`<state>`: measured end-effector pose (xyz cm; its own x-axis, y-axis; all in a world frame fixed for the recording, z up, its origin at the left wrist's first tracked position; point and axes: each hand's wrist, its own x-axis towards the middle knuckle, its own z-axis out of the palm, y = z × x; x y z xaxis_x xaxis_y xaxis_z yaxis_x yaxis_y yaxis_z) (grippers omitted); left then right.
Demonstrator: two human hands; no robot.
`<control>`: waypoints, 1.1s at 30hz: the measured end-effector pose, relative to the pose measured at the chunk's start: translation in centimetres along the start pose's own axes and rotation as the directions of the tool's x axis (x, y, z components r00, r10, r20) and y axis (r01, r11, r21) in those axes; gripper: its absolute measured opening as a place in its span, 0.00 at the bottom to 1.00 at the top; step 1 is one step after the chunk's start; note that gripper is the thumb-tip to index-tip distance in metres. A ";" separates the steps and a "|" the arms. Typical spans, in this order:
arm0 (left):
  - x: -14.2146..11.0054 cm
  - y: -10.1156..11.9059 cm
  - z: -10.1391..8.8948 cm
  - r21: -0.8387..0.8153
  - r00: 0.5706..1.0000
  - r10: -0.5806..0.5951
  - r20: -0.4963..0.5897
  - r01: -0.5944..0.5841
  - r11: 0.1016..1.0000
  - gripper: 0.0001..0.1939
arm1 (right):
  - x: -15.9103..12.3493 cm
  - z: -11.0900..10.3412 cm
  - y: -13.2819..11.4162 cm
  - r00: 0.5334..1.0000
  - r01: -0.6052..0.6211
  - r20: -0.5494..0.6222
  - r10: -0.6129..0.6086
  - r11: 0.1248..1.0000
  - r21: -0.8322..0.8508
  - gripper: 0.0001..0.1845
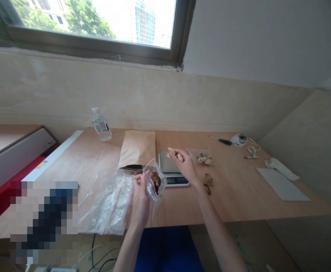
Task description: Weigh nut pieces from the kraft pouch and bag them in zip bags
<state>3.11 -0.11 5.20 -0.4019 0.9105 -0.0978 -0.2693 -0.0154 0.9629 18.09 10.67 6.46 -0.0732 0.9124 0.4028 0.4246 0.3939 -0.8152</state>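
My left hand (140, 186) pinches the edge of a small clear zip bag (161, 181), which gapes toward the right and has dark brown dried pieces (155, 178) in it. Over the flat digital scale (167, 165), the fingers of my right hand (187, 166) close around pale dried pieces (171, 152) that look like mushroom slices. Right of the scale lies another clear bag (213, 160) with similar pale pieces inside. Nearer my right forearm, loose brown dried pieces (208, 179) rest on the table. The scale's display is too small to read.
Several empty zip bags (108, 209) spread left of my left hand. A brown paper pouch (139, 146) lies behind them, with a water bottle (101, 126) farther left. On the right are a screwdriver (224, 141), a white camera (240, 139) and a white sheet (282, 185).
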 end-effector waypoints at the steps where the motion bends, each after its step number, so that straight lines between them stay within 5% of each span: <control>1: 0.0 0.1 0.0 0.002 1.000 -0.016 0.008 0.016 1.000 0.17 | -0.3 -0.4 -1.6 0.997 -0.050 0.064 0.044 0.994 0.095 0.16; 4: -0.3 0.7 0.3 0.014 0.999 -0.046 0.026 0.046 0.999 0.17 | -1.2 -1.2 -5.7 0.951 -0.184 0.282 0.124 0.963 0.197 0.17; 7: -0.7 1.0 0.5 0.085 1.000 0.008 0.007 -0.009 0.996 0.18 | -1.8 -1.5 -7.6 0.922 -0.203 0.365 0.133 0.966 0.161 0.17; 12: -0.8 0.5 0.4 0.115 0.997 0.071 -0.035 -0.067 0.991 0.18 | -2.1 -1.1 -8.1 0.944 -0.178 0.289 0.158 0.983 0.045 0.18; 20: -0.7 -0.3 0.2 0.053 0.995 0.094 -0.046 -0.091 0.994 0.19 | -2.9 0.5 -8.7 0.930 -0.257 0.310 0.196 0.951 0.170 0.24; 28: -0.8 -0.6 0.3 -0.038 0.987 0.144 -0.074 -0.147 0.988 0.17 | -3.8 -0.3 -11.1 0.910 -0.177 0.368 0.192 0.981 -0.075 0.20; 33: -0.8 -1.0 0.1 -0.096 0.988 0.131 -0.083 -0.138 0.986 0.16 | -4.2 -0.6 -11.7 0.911 -0.159 0.379 0.161 0.987 -0.037 0.20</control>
<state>3.79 -0.74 4.34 -0.5049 0.8631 0.0083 -0.2940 -0.1810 0.9385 13.98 2.22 14.54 -0.3399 0.9372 0.0778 0.4638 0.2390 -0.8531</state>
